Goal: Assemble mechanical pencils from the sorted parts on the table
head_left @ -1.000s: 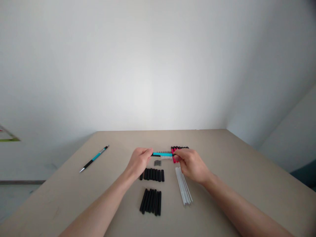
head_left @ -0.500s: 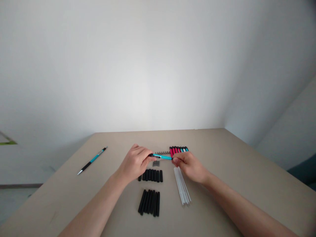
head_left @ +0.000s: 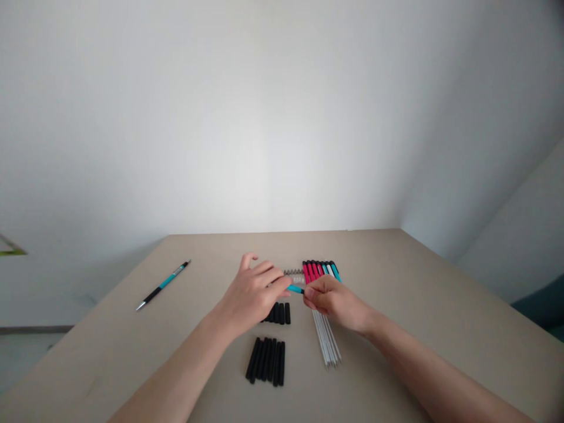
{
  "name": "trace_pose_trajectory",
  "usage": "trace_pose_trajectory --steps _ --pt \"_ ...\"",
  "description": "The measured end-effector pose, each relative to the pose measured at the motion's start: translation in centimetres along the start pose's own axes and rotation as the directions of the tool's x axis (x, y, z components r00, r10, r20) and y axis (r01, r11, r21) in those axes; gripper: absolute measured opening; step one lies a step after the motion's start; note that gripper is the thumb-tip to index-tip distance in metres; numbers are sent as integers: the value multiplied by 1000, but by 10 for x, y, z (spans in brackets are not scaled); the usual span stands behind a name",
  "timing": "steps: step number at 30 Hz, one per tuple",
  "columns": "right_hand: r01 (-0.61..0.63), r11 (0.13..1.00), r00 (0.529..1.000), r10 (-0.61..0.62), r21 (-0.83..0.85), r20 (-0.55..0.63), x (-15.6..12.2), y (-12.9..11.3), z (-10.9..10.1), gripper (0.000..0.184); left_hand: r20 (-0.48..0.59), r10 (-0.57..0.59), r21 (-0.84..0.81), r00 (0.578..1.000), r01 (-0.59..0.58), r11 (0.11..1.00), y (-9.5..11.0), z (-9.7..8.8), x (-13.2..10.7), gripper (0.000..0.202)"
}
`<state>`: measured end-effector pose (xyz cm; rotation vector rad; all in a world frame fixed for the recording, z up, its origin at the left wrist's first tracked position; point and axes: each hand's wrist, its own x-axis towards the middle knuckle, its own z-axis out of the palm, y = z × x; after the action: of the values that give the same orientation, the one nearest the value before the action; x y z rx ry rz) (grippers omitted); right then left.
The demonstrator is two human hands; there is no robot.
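Low over the table, a blue pen barrel (head_left: 295, 289) runs between my two hands. My left hand (head_left: 253, 291) is closed over its left end with thumb and forefinger, the outer fingers raised; that end is hidden behind them. The thumb and fingers of my right hand (head_left: 337, 301) pinch the dark right end. Below my left hand lies a row of short black grips (head_left: 282, 314), partly covered by it. White refills (head_left: 326, 341) lie fanned out under my right hand. Beyond the hands are small springs (head_left: 293, 272) and a row of red, blue and white pen barrels (head_left: 314, 269).
A complete-looking blue and black pen (head_left: 164, 286) lies alone at the left on the beige table (head_left: 374, 388). Several longer black tubes (head_left: 266, 361) lie side by side near the front. The white wall (head_left: 273, 129) rises behind the table's back edge.
My left hand has slid rightward along the barrel and its fingers have spread, covering more of it. The barrel's right end has dipped slightly with my right hand, which keeps its pinch.
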<state>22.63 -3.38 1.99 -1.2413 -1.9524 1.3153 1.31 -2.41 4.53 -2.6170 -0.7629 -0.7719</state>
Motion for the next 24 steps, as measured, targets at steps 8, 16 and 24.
trace_pose_trajectory --steps 8,16,24 --pt "-47 963 983 -3 -264 -184 -3 -8 8 29 84 -118 27 989 116 993 13 14 7 17" --pt "-4 966 986 -40 -259 -163 -8 -13 6 25 54 -120 5 991 120 993 9 13 5 18" --pt "-320 727 875 -19 607 484 -11 -2 7 37 -98 128 -11 987 -130 991 -1 9 -4 15"
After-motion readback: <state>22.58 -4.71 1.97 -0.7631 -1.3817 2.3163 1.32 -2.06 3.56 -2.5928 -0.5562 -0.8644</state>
